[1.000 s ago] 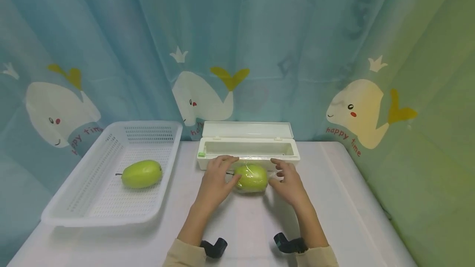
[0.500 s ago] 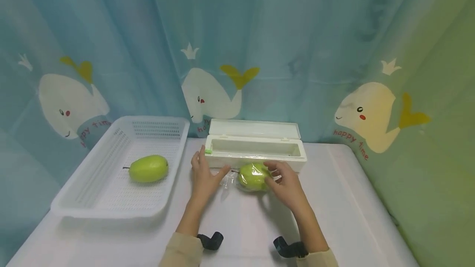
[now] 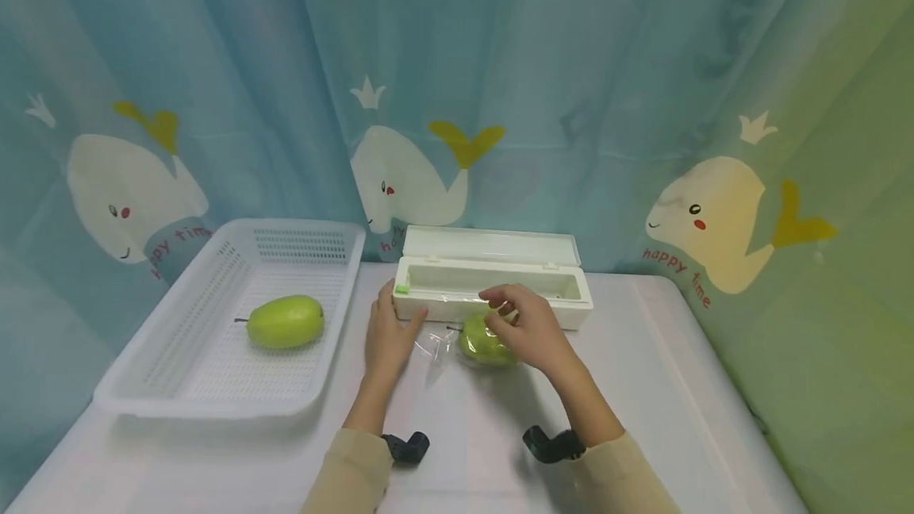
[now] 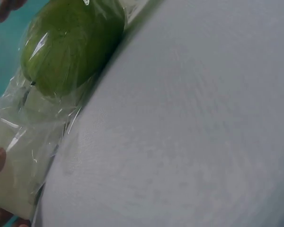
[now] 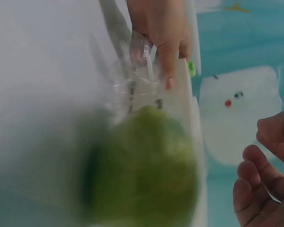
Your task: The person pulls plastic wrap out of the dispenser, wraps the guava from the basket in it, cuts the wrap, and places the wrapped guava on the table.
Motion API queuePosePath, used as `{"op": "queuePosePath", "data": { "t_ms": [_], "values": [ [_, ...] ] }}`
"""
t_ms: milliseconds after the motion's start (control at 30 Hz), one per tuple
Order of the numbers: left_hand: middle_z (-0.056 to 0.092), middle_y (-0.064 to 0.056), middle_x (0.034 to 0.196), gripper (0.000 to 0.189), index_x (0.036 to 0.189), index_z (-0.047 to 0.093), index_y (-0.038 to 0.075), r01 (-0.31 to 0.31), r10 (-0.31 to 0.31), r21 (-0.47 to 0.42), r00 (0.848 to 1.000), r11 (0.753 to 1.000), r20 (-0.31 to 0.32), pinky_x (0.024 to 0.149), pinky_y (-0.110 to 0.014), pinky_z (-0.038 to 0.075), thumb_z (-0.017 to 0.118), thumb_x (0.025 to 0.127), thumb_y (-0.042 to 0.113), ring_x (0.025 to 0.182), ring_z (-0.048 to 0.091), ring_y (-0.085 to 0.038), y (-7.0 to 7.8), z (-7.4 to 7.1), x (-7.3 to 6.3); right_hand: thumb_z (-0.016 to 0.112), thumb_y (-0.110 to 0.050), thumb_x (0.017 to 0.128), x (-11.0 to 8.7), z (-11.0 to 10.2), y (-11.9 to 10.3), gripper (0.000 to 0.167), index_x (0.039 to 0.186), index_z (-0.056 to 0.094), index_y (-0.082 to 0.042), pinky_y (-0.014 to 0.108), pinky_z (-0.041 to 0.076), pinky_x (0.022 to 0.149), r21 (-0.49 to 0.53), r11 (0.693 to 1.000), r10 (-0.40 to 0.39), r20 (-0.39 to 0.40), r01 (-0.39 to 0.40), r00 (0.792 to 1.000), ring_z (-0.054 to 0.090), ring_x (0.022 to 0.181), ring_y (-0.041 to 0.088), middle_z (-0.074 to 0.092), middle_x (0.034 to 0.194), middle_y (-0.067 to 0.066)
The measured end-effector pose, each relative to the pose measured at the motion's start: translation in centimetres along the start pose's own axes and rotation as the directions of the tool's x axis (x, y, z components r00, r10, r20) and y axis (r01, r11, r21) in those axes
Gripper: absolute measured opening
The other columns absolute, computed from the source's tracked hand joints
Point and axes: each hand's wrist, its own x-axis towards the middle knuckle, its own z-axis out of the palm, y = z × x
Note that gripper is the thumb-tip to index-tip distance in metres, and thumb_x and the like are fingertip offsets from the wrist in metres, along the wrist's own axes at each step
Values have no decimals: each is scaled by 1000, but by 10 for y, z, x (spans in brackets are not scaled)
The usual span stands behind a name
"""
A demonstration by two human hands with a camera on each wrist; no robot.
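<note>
A green pear-like fruit (image 3: pixel 477 346) with a stem lies on the table in front of a long white wrap dispenser box (image 3: pixel 564 317), whose lid stands open. Clear plastic film (image 3: pixel 435 343) covers the fruit and bunches to its left. My left hand (image 3: pixel 388 339) grips the left end of the box, thumb on the front wall. Just above the fruit hovers my right hand (image 3: pixel 531 327), fingers loosely bent and holding nothing; in the right wrist view this hand (image 5: pixel 270 179) shows a gap between thumb and fingers. The left wrist view shows the wrapped fruit (image 4: pixel 73 47) close up.
A white perforated basket (image 3: pixel 207 407) stands at the left with another green fruit (image 3: pixel 286 322) in it. A green slider (image 3: pixel 402 289) sits on the box's left end. Behind the table hangs a blue curtain (image 3: pixel 557 101) with whale prints.
My left hand has moved from the fruit's left side to the box's left end. My right hand has gone from the fruit's right side to above it. The head view has shifted slightly.
</note>
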Motion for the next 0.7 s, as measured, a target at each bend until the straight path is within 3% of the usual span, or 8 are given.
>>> {"op": "queuePosePath", "data": {
  "t_ms": [133, 400, 533, 700],
  "values": [
    [50, -20, 139, 81, 154, 31, 18, 13, -13, -7, 1000, 1000, -2, 99, -61, 45, 74, 89, 41, 125, 53, -42, -3, -2, 3, 66, -12, 92, 36, 0, -21, 27, 119, 69, -10, 36, 56, 80, -97, 991, -77, 149, 92, 986, 67, 94, 20, 71, 113, 8],
    [38, -20, 149, 83, 155, 30, 14, 73, -53, -191, 993, 979, 104, 111, -59, 36, 70, 90, 45, 135, 42, -39, -1, -7, 5, 65, -11, 94, 98, 34, -46, 26, 119, 71, -12, 35, 55, 88, -258, 937, -118, 400, 235, 909, 68, 100, 20, 73, 111, 5],
    [41, -19, 151, 76, 154, 33, 13, 71, -46, -226, 993, 972, 111, 107, -59, 40, 66, 94, 47, 134, 46, -41, -1, -10, 7, 66, -11, 94, 112, 54, -51, 22, 115, 73, -12, 34, 55, 85, -286, 916, -141, 430, 283, 892, 67, 96, 18, 74, 105, 3],
    [47, -23, 147, 68, 151, 38, 14, 77, -57, -233, 994, 969, 91, 104, -56, 46, 67, 95, 39, 129, 53, -43, -4, -10, 8, 70, -18, 94, 118, 75, -52, 17, 109, 76, -16, 30, 55, 81, -369, 889, -104, 418, 273, 903, 67, 91, 14, 75, 100, -3]
  ]
}}
